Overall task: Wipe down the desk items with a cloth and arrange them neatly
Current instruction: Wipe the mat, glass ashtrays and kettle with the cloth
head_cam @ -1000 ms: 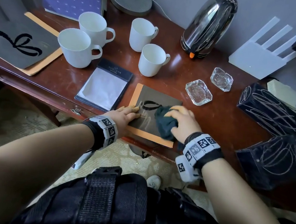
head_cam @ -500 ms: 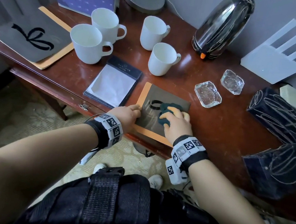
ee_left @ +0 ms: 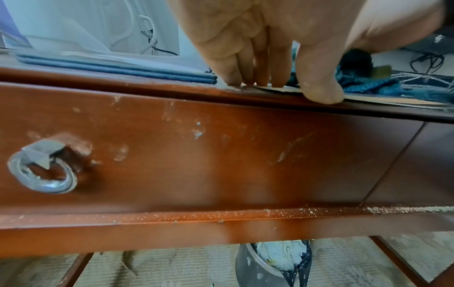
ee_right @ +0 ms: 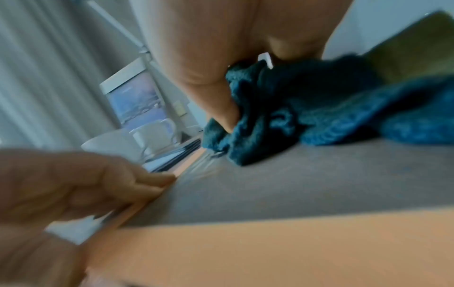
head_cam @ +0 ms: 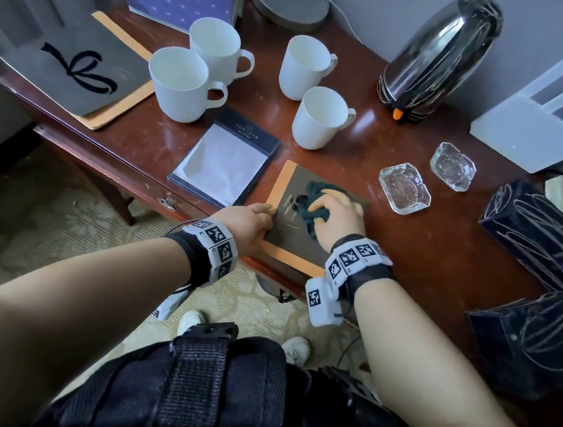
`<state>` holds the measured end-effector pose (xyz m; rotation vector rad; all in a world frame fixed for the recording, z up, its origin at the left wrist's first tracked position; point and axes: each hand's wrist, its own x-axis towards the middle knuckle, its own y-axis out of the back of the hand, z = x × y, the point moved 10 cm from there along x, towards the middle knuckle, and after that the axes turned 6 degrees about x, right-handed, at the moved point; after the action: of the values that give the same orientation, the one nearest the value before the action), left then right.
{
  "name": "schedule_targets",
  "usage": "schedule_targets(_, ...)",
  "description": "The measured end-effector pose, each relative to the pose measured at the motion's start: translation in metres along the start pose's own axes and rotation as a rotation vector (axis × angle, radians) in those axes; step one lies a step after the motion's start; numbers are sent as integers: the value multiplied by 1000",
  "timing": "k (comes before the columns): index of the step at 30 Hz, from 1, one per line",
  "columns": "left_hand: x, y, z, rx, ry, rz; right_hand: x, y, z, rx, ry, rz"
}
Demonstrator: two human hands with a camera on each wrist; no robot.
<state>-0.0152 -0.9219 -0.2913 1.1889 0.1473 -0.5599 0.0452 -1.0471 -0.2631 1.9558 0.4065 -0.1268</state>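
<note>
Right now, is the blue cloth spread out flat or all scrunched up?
Scrunched up. The cloth sits bunched in folds under the right hand on the gray card.

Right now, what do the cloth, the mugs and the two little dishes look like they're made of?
Cloth: dark teal, looped nubby pile, likely terry or microfibre.
Mugs: opaque glossy white, probably glazed ceramic.
Dishes: clear, thick faceted walls, the wood showing through; likely glass, perhaps acrylic.

Dark teal cloth (head_cam: 312,200) bunched on grey orange-edged folder (head_cam: 291,238) lying flat at counter front edge; four white mugs (head_cam: 179,83) upright behind; two glass ashtrays (head_cam: 404,188) right.
</note>
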Motion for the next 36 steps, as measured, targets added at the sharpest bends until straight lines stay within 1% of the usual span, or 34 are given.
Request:
schedule_targets(1,0,0,0,12,9,-6,-2,-6,-10,-55,58,-34)
schedule_targets(2,0,1,0,19,15,-9,-5,-10,-20,-87,149,-75)
schedule_targets(3,0,2,0,19,18,-14,-11,-13,-30,-101,240,-145)
schedule_targets(4,0,2,0,15,17,-16,-17,-20,-34,-108,323,-254)
schedule_targets(5,0,3,0,11,13,-13,-26,-29,-35,-120,379,-399)
schedule_targets(6,-1,3,0,8,10,-12,-36,-38,-31,-135,402,-551)
schedule_targets(7,0,3,0,6,10,-9,-45,-40,-27,-151,408,-662)
schedule_targets(8,0,3,0,6,15,-8,-45,-36,-24,-155,401,-685)
schedule_targets(9,0,3,-1,8,21,-9,-37,-24,-21,-136,382,-608)
schedule_targets(10,0,3,-2,9,26,-11,-21,-2,-19,-75,342,-437)
schedule_targets(11,0,3,-2,10,28,-15,-6,22,-16,8,289,-224)
schedule_targets(12,-1,2,-2,7,27,-17,6,40,-10,79,212,-39)
schedule_targets(13,-1,2,-3,3,25,-19,11,45,-5,127,125,62)
schedule_targets(14,-2,2,-3,-2,20,-17,15,37,-6,142,58,76)
schedule_targets(15,-2,3,-3,-6,13,-14,15,24,-14,123,46,30)
schedule_targets(16,-2,3,-2,-10,5,-15,14,7,-25,56,84,-43)
schedule_targets(18,-2,3,-2,-12,-7,-37,-1,-20,-51,-151,229,-243)
schedule_targets(19,-2,4,-1,-12,-13,-47,-10,-29,-56,-219,291,-342)
schedule_targets(20,-3,4,-1,-11,-20,-50,-19,-34,-56,-239,319,-443)
schedule_targets(22,-2,5,-1,-10,-29,-49,-34,-44,-44,-218,307,-662)
schedule_targets(23,-2,4,-1,-10,-29,-51,-39,-44,-35,-192,283,-723)
schedule_targets(24,-2,4,-2,-8,-30,-48,-38,-38,-26,-173,245,-723)
schedule_targets(25,-2,3,-2,-6,-31,-44,-30,-26,-18,-155,198,-654)
schedule_targets(26,-1,3,-2,-4,-31,-42,-18,-9,-13,-131,165,-513)
schedule_targets(28,-1,2,-3,-6,-24,-37,4,29,-11,-75,138,-186)
schedule_targets(29,0,2,-4,-8,-19,-36,10,34,-12,-54,122,-110)
schedule_targets(30,0,2,-4,-9,-16,-38,12,30,-14,-57,93,-98)
schedule_targets(31,0,1,-5,-9,-13,-37,13,18,-14,-99,51,-121)
schedule_targets(33,0,1,-5,-7,-14,-31,10,-5,-15,-228,-2,-127)
schedule_targets(34,0,1,-5,-9,-16,-32,8,-11,-17,-252,-5,-105)
schedule_targets(36,0,-1,-5,-11,-18,-42,10,-17,-25,-219,40,-70)
